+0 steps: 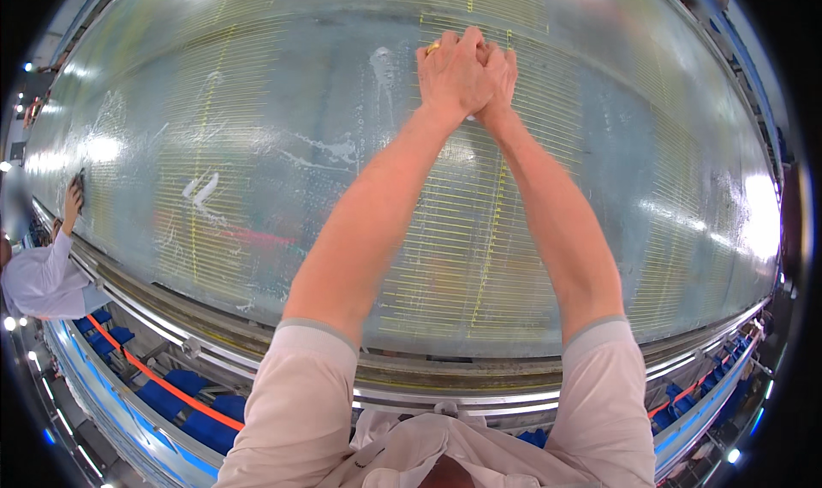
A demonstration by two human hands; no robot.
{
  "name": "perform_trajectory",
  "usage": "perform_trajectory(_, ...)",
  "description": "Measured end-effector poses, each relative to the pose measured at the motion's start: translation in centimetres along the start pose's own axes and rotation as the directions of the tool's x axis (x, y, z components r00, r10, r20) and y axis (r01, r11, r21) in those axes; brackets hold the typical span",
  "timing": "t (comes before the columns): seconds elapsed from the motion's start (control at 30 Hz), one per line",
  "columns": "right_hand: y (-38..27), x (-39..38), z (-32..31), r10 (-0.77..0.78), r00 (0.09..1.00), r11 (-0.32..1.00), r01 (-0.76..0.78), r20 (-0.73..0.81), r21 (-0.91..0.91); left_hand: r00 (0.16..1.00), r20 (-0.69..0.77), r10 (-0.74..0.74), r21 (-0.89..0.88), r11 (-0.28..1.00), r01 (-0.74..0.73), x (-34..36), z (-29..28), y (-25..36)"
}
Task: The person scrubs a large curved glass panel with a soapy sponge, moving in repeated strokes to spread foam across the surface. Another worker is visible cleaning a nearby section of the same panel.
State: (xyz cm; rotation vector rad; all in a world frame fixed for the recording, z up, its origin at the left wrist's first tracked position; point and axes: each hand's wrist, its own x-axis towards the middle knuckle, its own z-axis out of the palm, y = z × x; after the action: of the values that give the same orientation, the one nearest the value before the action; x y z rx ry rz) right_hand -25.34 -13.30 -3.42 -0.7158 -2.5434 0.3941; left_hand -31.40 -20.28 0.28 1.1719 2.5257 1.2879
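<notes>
My left hand (454, 75) and right hand (499, 86) are close together and overlapping, arms stretched forward over a large glossy grey-green panel (325, 103). Fingers of both are curled and pressed down; whatever lies under them is hidden. A yellow band shows on a left-hand finger. Beneath my hands the panel bears a pattern of thin yellow lines (445, 257) with a marked column. White wet smears (201, 188) and streaks lie farther left on the panel, along with a faint pink patch.
At the far left a co-worker (38, 274) in a light shirt reaches onto the panel with a dark object (79, 180) in hand. Metal rails (171, 325) run along the near edge, above blue pieces (171, 394) and an orange strip (150, 372).
</notes>
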Motion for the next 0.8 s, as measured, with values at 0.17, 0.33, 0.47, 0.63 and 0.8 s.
perform_trajectory(0.17, -1.2, -9.5, -1.4, -0.133, 0.988, 0.991, 0.135, -0.081, 0.015, 0.999, 0.045, 0.006, 0.012, 1.0, -0.007, -9.4, -1.8, 1.4)
perform_trajectory(0.33, -5.4, -23.6, -4.0, -0.214, 0.941, 0.974, 0.225, -0.261, 0.013, 0.998, 0.012, 0.065, -0.033, 0.997, -0.065, -24.0, -5.8, 4.0)
perform_trajectory(0.47, -10.5, -33.3, -8.4, -0.161, 0.987, 0.987, 0.161, 0.019, 0.007, 0.997, 0.069, 0.015, -0.036, 0.999, -0.013, -34.1, -9.5, 5.7)
perform_trajectory(0.63, -12.4, -35.7, -9.9, -0.148, 0.982, 0.986, 0.155, 0.115, -0.054, 0.999, 0.045, -0.01, -0.054, 0.998, 0.013, -37.1, -10.9, 6.6)
perform_trajectory(0.8, -8.2, -28.9, -7.4, -0.144, 0.989, 0.989, 0.145, -0.026, 0.022, 0.999, 0.007, 0.049, -0.014, 0.999, -0.049, -29.4, -7.4, 5.2)
